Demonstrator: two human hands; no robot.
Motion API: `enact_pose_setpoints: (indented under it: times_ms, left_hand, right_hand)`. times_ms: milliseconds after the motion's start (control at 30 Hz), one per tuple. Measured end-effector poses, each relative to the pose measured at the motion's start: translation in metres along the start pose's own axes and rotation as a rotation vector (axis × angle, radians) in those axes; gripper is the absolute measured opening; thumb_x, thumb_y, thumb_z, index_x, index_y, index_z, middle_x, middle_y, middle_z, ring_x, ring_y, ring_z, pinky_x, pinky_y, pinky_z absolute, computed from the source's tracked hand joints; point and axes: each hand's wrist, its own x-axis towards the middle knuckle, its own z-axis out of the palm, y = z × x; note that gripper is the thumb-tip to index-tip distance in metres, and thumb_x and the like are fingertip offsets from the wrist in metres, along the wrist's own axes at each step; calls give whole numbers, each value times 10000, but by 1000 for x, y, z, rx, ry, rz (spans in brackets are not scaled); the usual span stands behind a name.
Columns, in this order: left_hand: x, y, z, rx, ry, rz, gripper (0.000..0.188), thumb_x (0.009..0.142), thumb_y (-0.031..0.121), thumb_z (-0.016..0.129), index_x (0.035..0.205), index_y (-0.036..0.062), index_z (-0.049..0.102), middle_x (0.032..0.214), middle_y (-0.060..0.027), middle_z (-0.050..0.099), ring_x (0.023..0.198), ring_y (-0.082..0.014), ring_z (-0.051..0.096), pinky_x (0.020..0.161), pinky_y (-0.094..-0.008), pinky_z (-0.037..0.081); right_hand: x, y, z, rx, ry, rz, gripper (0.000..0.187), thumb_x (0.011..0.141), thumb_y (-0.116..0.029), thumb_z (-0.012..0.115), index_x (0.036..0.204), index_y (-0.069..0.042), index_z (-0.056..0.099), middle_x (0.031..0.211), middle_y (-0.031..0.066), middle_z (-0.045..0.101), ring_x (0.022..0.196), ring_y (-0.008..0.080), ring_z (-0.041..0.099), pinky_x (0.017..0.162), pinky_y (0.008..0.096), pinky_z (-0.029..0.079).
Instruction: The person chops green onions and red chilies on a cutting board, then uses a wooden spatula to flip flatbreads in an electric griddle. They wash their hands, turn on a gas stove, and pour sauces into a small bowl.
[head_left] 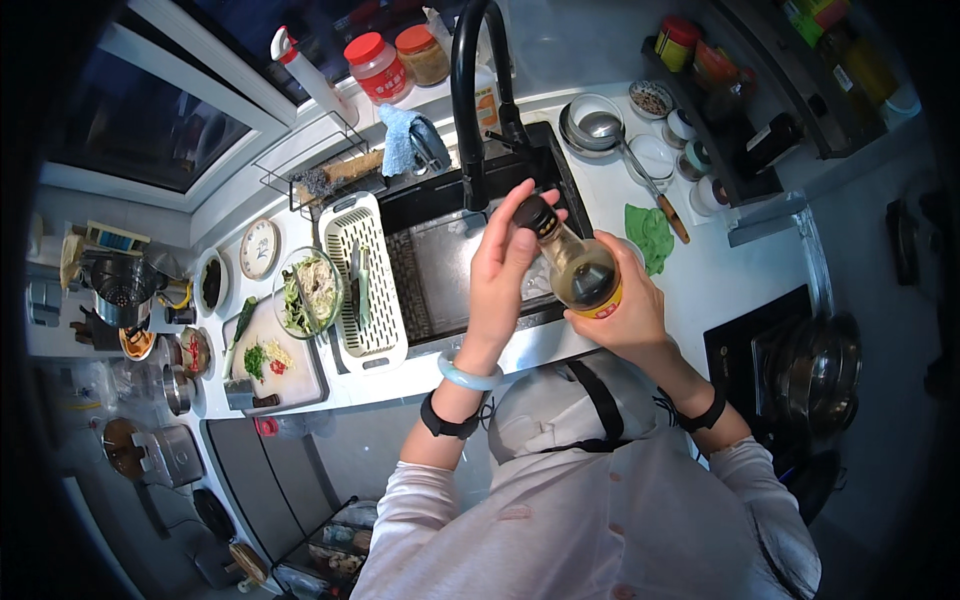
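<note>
Over the front edge of the black sink I hold a clear bottle with a dark cap, a yellow label and a little dark liquid. It is tilted, its neck pointing away and to the left. My right hand is wrapped round the bottle's body. At the top, the thumb and fingers of my left hand close round the bottle cap. Whether the cap is loose on the neck I cannot tell.
A black faucet arches above the sink. Left of it stand a slotted white basket, a glass bowl of shredded food and a cutting board with chopped bits and a cleaver. On the right lie a green cloth and a ladle.
</note>
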Motion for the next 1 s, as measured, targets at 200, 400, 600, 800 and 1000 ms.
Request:
enact_pose_setpoints:
  times_ms: [200, 400, 600, 800, 1000]
  left_hand:
    - [4, -8, -14, 852, -23, 160, 274, 976, 210, 568, 1176, 26, 598, 940, -181, 657, 849, -309, 655, 734, -373, 505]
    - [9, -39, -19, 1019, -155, 416, 196, 948, 159, 562, 1065, 8, 607, 853, -178, 636, 780, -361, 620, 682, -413, 500]
    - [17, -70, -10, 919, -162, 418, 180, 974, 154, 518, 1055, 12, 593, 803, -178, 625, 725, -371, 618, 653, -429, 492]
    - [33, -90, -6, 841, -203, 316, 218, 1003, 185, 470, 1042, 10, 594, 750, -172, 610, 682, -367, 617, 635, -424, 484]
    - [49, -76, -20, 950, -380, 203, 258, 987, 245, 531, 1103, 19, 572, 827, -198, 631, 788, -414, 617, 701, -458, 490]
  right_hand:
    - [-8, 22, -2, -204, 90, -62, 836, 623, -130, 833, 1365, -73, 452, 1164, 138, 579, 1047, 341, 624, 869, 400, 529]
    - [-18, 53, -9, -191, 64, -89, 862, 603, -167, 819, 1385, -120, 457, 1113, 114, 563, 1055, 327, 596, 864, 418, 525]
    - [-25, 73, -11, -187, 89, -60, 854, 601, -165, 819, 1374, -104, 459, 1130, 119, 567, 1054, 337, 600, 869, 425, 529]
    - [-26, 81, -14, -216, 108, 8, 855, 600, -173, 817, 1373, -107, 455, 1144, 120, 569, 1056, 345, 604, 863, 435, 530]
    - [-16, 80, -22, -183, -24, 141, 839, 618, -213, 797, 1378, -141, 449, 1156, 106, 565, 1081, 325, 596, 881, 432, 513]
